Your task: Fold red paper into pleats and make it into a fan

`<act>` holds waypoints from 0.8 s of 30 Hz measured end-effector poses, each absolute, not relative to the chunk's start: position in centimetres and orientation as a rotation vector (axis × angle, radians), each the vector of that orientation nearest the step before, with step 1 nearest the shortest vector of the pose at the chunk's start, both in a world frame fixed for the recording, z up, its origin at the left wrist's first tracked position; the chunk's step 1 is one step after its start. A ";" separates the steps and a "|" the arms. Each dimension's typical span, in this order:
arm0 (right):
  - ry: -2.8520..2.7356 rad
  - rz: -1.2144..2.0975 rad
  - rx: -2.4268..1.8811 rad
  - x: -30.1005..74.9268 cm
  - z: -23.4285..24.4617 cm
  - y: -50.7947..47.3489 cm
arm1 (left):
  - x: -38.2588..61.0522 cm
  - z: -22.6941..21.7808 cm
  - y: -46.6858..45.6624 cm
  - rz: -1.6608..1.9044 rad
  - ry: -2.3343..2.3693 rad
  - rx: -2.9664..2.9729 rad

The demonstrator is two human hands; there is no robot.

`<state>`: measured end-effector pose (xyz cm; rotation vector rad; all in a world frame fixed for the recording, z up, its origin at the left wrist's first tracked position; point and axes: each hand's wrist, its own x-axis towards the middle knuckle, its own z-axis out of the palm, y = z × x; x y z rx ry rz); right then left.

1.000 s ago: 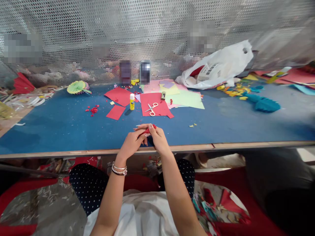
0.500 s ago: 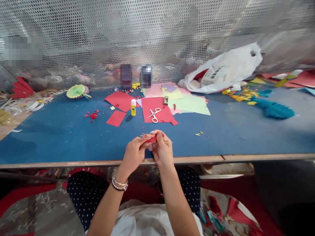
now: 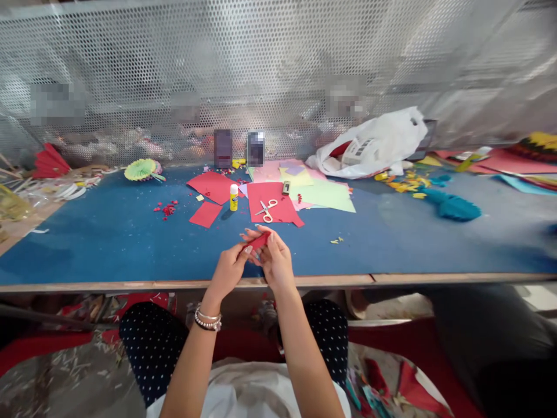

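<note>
Close work on a small red paper piece (image 3: 260,240), pinched between left hand (image 3: 228,268) and right hand (image 3: 275,261) just above the near edge of the blue table (image 3: 108,244). Both sets of fingers closed on it: left thumb and forefinger at the lower end, right fingertips (image 3: 270,237) over the upper end. Apparently creasing or rolling a narrow strip; impossible to tell the exact fold behind the fingers.

For a clean result, probably best to:
- grip close to the working line, not out at the ends;
- press with the pads rather than the nails;
- steady one end while turning the other;
- hold the wrists close together, clear of the table edge;
- avoid squeezing hard enough to crush thin paper.

Bright red, narrow, slanting up to the right. Matt, like the red sheet (image 3: 278,197) farther back. Judged light and easily creased. Too small to count layers or read the cut edges.

Well apart from the hands: scissors (image 3: 266,209) lying on the red sheet, glue stick (image 3: 234,197) upright just to its left.
</note>
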<state>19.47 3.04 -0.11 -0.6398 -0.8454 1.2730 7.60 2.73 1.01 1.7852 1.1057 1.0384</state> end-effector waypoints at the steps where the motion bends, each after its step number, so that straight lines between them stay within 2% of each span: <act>1: -0.867 1.259 -0.622 19.4 -0.1 3.0 | 7.5 1.1 2.8 1.057 1.093 1.734; 10: -0.783 1.118 -0.717 19.1 -0.9 4.2 | 7.4 1.3 2.6 1.130 1.088 1.746; 15: -0.957 1.049 -0.801 18.9 -0.6 4.4 | 7.3 0.6 3.0 1.208 1.176 1.740; 24: -0.934 0.984 -0.740 19.1 -0.8 4.6 | 7.4 0.6 3.2 1.338 1.172 1.604</act>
